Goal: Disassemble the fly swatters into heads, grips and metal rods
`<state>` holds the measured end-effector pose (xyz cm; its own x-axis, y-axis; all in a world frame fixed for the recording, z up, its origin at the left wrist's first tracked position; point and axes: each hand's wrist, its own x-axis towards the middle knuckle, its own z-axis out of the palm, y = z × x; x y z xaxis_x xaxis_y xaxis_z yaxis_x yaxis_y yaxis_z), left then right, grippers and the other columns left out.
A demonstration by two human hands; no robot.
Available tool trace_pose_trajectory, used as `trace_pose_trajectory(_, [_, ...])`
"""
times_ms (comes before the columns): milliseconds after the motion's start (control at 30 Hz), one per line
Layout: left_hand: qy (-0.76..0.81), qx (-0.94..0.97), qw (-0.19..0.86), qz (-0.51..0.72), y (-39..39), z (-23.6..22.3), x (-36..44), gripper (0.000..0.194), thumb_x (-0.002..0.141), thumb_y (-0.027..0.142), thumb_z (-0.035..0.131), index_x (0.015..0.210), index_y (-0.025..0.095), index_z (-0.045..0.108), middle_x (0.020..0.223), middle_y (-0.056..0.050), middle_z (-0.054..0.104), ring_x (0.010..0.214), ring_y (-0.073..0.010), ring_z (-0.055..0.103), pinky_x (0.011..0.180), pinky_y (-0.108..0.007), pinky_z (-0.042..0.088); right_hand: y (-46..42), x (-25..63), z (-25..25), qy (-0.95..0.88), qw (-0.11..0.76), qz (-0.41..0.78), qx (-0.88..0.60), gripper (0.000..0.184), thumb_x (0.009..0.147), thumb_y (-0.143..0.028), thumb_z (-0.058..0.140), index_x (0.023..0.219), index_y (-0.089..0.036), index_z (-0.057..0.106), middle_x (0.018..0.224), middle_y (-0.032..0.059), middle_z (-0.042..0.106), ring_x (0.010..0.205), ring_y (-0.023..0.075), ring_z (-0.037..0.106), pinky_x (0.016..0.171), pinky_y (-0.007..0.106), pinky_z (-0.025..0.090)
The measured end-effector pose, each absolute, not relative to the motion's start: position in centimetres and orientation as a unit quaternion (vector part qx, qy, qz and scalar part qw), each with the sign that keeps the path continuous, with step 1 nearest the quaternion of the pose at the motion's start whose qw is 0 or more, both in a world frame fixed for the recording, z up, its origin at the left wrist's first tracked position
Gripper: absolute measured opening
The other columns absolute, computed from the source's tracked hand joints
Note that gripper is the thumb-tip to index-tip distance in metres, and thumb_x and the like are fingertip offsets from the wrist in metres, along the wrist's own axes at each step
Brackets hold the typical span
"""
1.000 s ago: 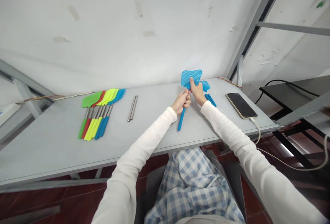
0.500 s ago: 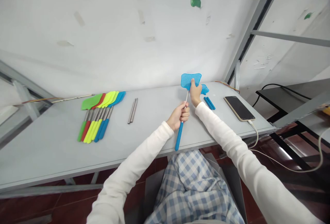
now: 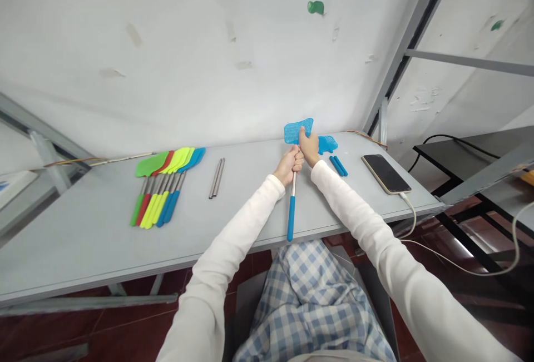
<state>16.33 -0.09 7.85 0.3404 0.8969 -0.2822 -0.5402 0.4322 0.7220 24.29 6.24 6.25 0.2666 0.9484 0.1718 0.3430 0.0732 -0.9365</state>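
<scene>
A lap is covered by blue-and-white checked cloth [image 3: 311, 301], and two arms clad in white sleeves [image 3: 233, 245] are stretched over a gray bench [image 3: 246, 184]. A blue fly swatter [image 3: 291, 217] is held above the bench, its blue handle pointed toward the front edge; whether the handle is supported by the surface cannot be told. The metal shaft is gripped near its upper end by the left hand [image 3: 287, 166], fingers curled around it. Just beyond, and close against it, the base of the swatter's mesh head [image 3: 294, 130] is pinched by the right hand [image 3: 308, 148], the thumb laid flat on the mesh; the fingers behind are partly hidden.

To the right, a phone [image 3: 386, 173] is set face up, a white cable [image 3: 410, 214] plugged into its near end. At far left, a row of swatters [image 3: 162, 204] in green, red, yellow and blue is laid out, heads overlapping. Between the row and the hands, metal tubes [image 3: 216, 178] are placed side by side. Two loose blue handles [image 3: 338, 165] are seen right of the hands, with a loose blue head [image 3: 327, 144] lying behind them. The scene is backed by a white wall [image 3: 175, 84], marked by a green patch [image 3: 316, 7].
</scene>
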Motion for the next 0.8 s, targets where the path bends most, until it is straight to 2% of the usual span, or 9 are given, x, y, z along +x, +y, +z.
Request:
trace_pose_trajectory(100, [0.360, 0.285, 0.754, 0.470, -1.8, 7.7, 16.1, 0.027, 0.094, 0.029, 0.050, 0.073, 0.019, 0.037, 0.051, 0.012, 0.017, 0.032, 0.0009, 0.014, 0.032, -0.012, 0.003, 8.1, 25.8, 7.3, -0.446, 0.515, 0.218, -0.699, 0.044, 0.094, -0.052, 0.036, 0.074, -0.019, 0.056, 0.089, 0.0131, 0.067, 0.092, 0.0228, 0.063, 0.077, 0.031, 0.046])
trace_pose_trajectory(167, [0.357, 0.311, 0.742, 0.475, -3.1, 7.3, 14.8, 0.025, 0.091, 0.031, 0.055, 0.076, 0.020, 0.039, 0.051, 0.012, 0.020, 0.032, 0.0006, 0.015, 0.032, -0.013, 0.002, 9.4, 27.9, 8.0, -0.389, 0.526, 0.199, -0.729, 0.046, 0.097, -0.047, 0.029, 0.080, -0.016, 0.059, 0.092, 0.0152, 0.066, 0.094, 0.0228, 0.064, 0.079, 0.032, 0.046])
trace_pose_trajectory(200, [0.355, 0.315, 0.739, 0.478, -3.7, 7.2, 13.8, 0.024, 0.090, 0.031, 0.057, 0.076, 0.020, 0.040, 0.051, 0.012, 0.020, 0.032, 0.0003, 0.015, 0.033, -0.013, 0.002, 9.9, 29.0, 8.2, -0.409, 0.531, 0.175, -0.722, 0.043, 0.095, -0.048, 0.034, 0.084, -0.015, 0.060, 0.092, 0.0148, 0.065, 0.094, 0.0228, 0.063, 0.079, 0.032, 0.047])
trace_pose_trajectory(333, [0.334, 0.250, 0.754, 0.507, -4.6, 7.9, 9.9, 0.026, 0.091, 0.029, 0.052, 0.073, 0.020, 0.036, 0.051, 0.012, 0.015, 0.033, -0.0005, 0.012, 0.031, -0.013, 0.004, 10.7, 32.6, 7.2, -0.481, 0.489, 0.236, -0.689, 0.038, 0.088, -0.051, 0.051, 0.086, -0.014, 0.059, 0.075, 0.0090, 0.061, 0.069, 0.0194, 0.060, 0.063, 0.030, 0.047])
trace_pose_trajectory(467, [0.265, 0.248, 0.772, 0.521, -4.6, 8.9, 8.4, 0.027, 0.094, 0.035, 0.045, 0.073, 0.021, 0.037, 0.051, 0.011, 0.015, 0.033, -0.0018, 0.013, 0.030, -0.014, 0.006, 10.1, 34.3, 5.4, -0.466, 0.446, 0.270, -0.715, 0.044, 0.088, -0.053, 0.050, 0.093, -0.011, 0.060, 0.072, 0.0087, 0.061, 0.057, 0.0165, 0.056, 0.055, 0.029, 0.045])
trace_pose_trajectory(533, [0.253, 0.242, 0.779, 0.521, -4.5, 8.9, 8.4, 0.028, 0.096, 0.034, 0.040, 0.072, 0.021, 0.037, 0.051, 0.010, 0.015, 0.033, -0.0022, 0.013, 0.030, -0.014, 0.006, 9.6, 35.0, 5.0, -0.482, 0.398, 0.236, -0.744, 0.050, 0.090, -0.055, 0.045, 0.098, -0.008, 0.062, 0.079, 0.0139, 0.065, 0.064, 0.0197, 0.061, 0.061, 0.032, 0.047])
trace_pose_trajectory(600, [0.249, 0.236, 0.775, 0.531, -4.2, 8.6, 8.4, 0.029, 0.097, 0.033, 0.038, 0.071, 0.020, 0.036, 0.050, 0.010, 0.015, 0.033, -0.0024, 0.014, 0.030, -0.014, 0.007, 9.1, 35.5, 4.9, -0.507, 0.334, 0.176, -0.775, 0.054, 0.094, -0.053, 0.038, 0.102, -0.006, 0.064, 0.092, 0.0208, 0.067, 0.083, 0.0255, 0.066, 0.074, 0.036, 0.049])
trace_pose_trajectory(667, [0.252, 0.233, 0.765, 0.545, -3.8, 8.3, 8.3, 0.030, 0.096, 0.033, 0.041, 0.069, 0.020, 0.036, 0.050, 0.010, 0.016, 0.034, -0.0025, 0.015, 0.030, -0.015, 0.009, 8.6, 35.9, 4.9, -0.522, 0.271, 0.119, -0.800, 0.056, 0.096, -0.050, 0.035, 0.107, -0.005, 0.066, 0.106, 0.0254, 0.066, 0.102, 0.0305, 0.064, 0.085, 0.040, 0.046])
trace_pose_trajectory(800, [0.261, 0.235, 0.740, 0.573, -2.6, 8.1, 8.4, 0.031, 0.094, 0.034, 0.047, 0.068, 0.020, 0.038, 0.050, 0.010, 0.017, 0.034, -0.0027, 0.016, 0.031, -0.015, 0.011, 7.4, 36.2, 5.2, -0.515, 0.208, 0.048, -0.830, 0.050, 0.097, -0.041, 0.039, 0.108, -0.002, 0.068, 0.112, 0.0299, 0.064, 0.110, 0.0355, 0.061, 0.087, 0.045, 0.045])
